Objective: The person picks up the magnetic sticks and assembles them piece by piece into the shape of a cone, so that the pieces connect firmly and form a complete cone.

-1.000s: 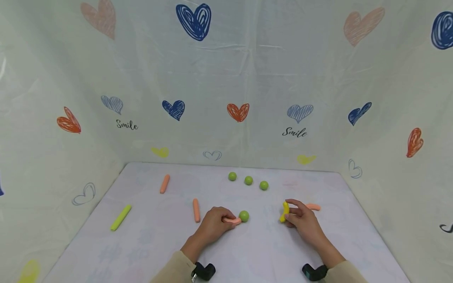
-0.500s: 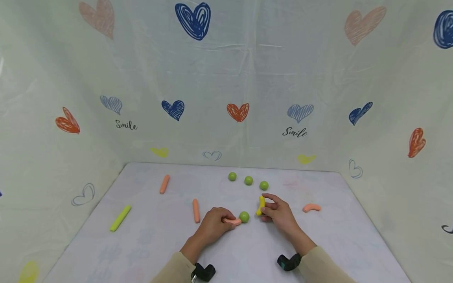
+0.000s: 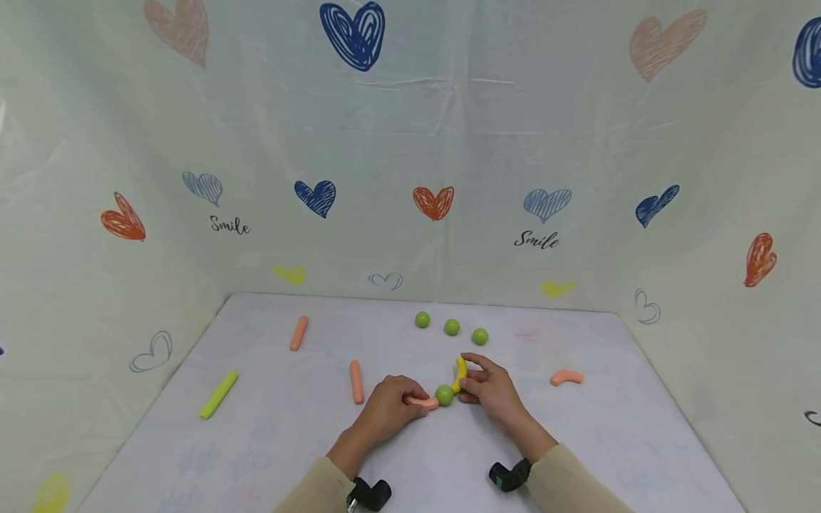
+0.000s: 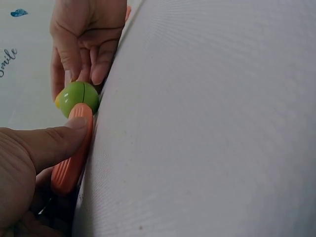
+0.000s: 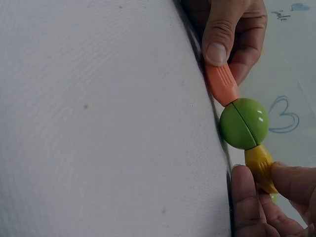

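Both hands are meeting at the middle of the table [image 3: 269,456], the left hand [image 3: 385,410] and right hand [image 3: 490,390] closing in on the green ball [image 3: 444,395] from either side, leaving no gap between them; three green balls [image 3: 452,327] are sitting in a row just beyond, narrowing the way toward the far edge; an orange stick [image 3: 355,381] is lying just left of the left hand; a curved orange piece [image 3: 566,377] is lying toward the right edge; bare surface is stretching along the near edge and into the near left corner.
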`<state>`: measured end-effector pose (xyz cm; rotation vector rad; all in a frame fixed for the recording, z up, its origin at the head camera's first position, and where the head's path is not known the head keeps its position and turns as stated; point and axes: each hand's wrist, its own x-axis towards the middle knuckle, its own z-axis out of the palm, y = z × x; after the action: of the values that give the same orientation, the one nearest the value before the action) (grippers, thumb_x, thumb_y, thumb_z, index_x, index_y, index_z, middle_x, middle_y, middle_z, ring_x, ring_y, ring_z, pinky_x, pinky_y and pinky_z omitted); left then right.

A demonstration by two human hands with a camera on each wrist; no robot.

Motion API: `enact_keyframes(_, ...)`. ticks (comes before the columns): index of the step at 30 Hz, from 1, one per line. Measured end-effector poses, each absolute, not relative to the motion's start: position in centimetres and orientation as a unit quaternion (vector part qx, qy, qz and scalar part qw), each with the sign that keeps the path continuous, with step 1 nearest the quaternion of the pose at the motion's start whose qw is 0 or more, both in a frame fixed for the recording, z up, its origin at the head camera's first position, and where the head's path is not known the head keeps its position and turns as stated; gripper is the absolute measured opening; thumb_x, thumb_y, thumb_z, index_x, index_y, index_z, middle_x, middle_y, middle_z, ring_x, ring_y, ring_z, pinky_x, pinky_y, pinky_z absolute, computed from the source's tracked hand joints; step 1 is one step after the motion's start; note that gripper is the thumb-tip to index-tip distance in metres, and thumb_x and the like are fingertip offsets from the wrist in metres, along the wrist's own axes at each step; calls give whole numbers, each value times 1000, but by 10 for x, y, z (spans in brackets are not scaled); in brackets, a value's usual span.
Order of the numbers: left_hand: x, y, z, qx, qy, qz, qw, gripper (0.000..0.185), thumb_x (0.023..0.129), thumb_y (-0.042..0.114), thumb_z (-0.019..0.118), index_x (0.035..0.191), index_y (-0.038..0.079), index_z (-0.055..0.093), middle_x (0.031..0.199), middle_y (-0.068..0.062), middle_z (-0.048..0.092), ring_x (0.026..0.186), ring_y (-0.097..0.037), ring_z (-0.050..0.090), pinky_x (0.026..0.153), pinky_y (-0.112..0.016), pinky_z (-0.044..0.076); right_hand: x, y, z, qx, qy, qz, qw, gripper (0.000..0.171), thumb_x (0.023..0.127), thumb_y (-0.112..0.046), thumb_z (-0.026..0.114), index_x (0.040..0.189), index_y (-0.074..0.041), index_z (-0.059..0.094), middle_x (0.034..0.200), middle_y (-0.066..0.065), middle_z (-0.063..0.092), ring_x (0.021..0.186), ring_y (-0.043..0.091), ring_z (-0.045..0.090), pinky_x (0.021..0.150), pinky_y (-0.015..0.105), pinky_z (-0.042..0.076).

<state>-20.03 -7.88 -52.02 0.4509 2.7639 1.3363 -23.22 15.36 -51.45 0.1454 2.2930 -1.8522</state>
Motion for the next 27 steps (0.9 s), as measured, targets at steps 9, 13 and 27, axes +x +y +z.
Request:
enact_keyframes(9, -198, -76, -521, 155, 890, 428, 16, 16, 84, 18, 90, 97, 18, 81, 97, 10, 72, 96, -11, 58, 80, -27, 47, -232, 151, -515, 54, 770, -630, 86, 50, 97, 6, 68, 146, -5, 59, 121, 23, 72, 89, 20, 75, 75, 33, 65)
enact_keyframes(13, -196, -71, -522, 156, 897, 414, 10, 17, 82, 21, 92, 97, 19, 82, 90, 12, 68, 95, -10, 54, 80, -26, 45, -232, 151, -516, 57, 775, -624, 80, 45, 98, 4, 68, 143, -4, 61, 121, 21, 73, 89, 19, 75, 74, 32, 65)
enact_keyframes(27, -189, -42, -525, 149, 906, 396, -25, 26, 78, 30, 95, 89, 21, 74, 79, 14, 60, 82, -7, 45, 77, -30, 35, -224, 152, -515, 19, 863, -504, 22, 29, 101, -10, 69, 129, -4, 71, 113, 11, 75, 86, 13, 70, 68, 25, 61)
